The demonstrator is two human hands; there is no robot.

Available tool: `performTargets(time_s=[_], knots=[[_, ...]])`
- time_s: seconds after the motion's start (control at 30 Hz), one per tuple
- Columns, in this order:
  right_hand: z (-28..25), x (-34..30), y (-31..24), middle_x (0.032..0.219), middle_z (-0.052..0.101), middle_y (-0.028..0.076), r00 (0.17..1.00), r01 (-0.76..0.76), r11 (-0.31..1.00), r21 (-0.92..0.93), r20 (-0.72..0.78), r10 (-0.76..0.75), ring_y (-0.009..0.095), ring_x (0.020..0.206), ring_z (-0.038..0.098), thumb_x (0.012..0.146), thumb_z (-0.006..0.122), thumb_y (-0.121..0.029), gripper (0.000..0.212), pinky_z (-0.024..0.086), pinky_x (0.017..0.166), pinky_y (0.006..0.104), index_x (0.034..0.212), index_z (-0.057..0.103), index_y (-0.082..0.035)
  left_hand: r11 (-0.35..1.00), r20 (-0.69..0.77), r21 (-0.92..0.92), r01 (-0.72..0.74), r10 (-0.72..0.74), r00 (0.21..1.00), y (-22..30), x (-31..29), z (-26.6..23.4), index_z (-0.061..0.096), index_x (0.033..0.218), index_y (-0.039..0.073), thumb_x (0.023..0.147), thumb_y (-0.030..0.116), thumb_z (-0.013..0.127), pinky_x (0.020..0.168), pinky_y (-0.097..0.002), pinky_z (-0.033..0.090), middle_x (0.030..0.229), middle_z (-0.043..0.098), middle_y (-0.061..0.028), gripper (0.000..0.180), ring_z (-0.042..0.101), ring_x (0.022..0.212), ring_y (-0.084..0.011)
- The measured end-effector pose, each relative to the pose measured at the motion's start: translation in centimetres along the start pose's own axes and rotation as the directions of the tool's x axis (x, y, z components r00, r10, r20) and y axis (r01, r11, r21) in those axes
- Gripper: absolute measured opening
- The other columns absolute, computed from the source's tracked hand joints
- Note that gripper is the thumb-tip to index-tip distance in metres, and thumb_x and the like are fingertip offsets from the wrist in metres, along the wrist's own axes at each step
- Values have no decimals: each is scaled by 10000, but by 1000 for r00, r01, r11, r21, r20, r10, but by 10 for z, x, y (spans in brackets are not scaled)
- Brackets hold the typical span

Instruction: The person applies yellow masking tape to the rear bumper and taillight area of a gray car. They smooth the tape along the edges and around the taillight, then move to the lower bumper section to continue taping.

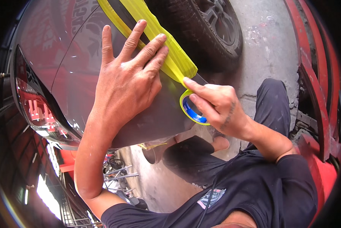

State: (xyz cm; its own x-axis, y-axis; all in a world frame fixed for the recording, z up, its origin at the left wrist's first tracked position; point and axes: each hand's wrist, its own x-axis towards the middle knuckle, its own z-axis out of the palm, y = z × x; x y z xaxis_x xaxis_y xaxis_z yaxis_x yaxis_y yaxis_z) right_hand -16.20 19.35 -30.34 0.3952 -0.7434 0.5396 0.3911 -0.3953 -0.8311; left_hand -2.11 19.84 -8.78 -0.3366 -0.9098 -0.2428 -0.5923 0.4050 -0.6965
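A roll of yellow masking tape (193, 111) with a blue core is gripped in my right hand (219, 104). My right index fingertip rests on the tape close to the roll. Strips of yellow tape (174, 57) run along the edge of the wheel arch on a dark grey car body panel (77, 72). My left hand (134, 72) lies with fingers spread on the panel, its fingertips on the tape strip; no object is in it. Part of the roll is hidden behind my right fingers.
A car wheel with a black tyre (219, 30) stands beyond the taped edge. The tail light (35, 102) is at the left. Red metal beams (318, 76) rise at the right above the concrete floor (263, 41). My bent knee (273, 98) is below the wheel.
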Motion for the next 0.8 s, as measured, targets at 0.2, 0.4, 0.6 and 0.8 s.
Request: performTargets(time_s=[0.2, 0.4, 0.6, 0.8], knots=[[10, 6, 9, 843, 713, 258, 1000, 11, 998, 69, 12, -12, 388, 732, 713, 965, 657, -67, 355, 556, 675, 452, 1295, 692, 59, 998, 53, -57, -21, 24, 998, 13, -8, -1, 772, 1305, 229, 874, 154, 688, 1315, -665, -13, 1598, 560, -12, 445, 312, 1612, -287], [11, 8, 14, 839, 727, 239, 1000, 30, 997, 75, -7, -29, 343, 693, 731, 975, 663, -78, 363, 567, 646, 390, 1311, 704, 54, 997, 80, -58, -51, 55, 995, 24, -17, 8, 782, 1291, 252, 764, 169, 769, 1303, -702, -1, 1653, 485, -86, 534, 293, 1617, -323], [-31, 35, 2, 681, 657, 7, 650, -663, 621, 418, 733, 200, 45, 540, 579, 1025, 665, -216, 329, 487, 498, 234, 1234, 780, 11, 996, 85, -83, -10, 17, 996, 26, -20, 6, 777, 1310, 247, 800, 183, 743, 1290, -723, -1, 1656, 481, -75, 515, 279, 1622, -322], [-32, 10, -4, 952, 765, 55, 773, -606, 605, 517, 561, 295, 33, 662, 609, 1021, 672, -187, 409, 536, 618, 217, 1390, 696, -12, 999, 104, -37, -26, 30, 994, 37, -34, 16, 742, 1355, 126, 906, 218, 681, 1294, -704, 25, 1640, 498, -84, 463, 290, 1620, -278]])
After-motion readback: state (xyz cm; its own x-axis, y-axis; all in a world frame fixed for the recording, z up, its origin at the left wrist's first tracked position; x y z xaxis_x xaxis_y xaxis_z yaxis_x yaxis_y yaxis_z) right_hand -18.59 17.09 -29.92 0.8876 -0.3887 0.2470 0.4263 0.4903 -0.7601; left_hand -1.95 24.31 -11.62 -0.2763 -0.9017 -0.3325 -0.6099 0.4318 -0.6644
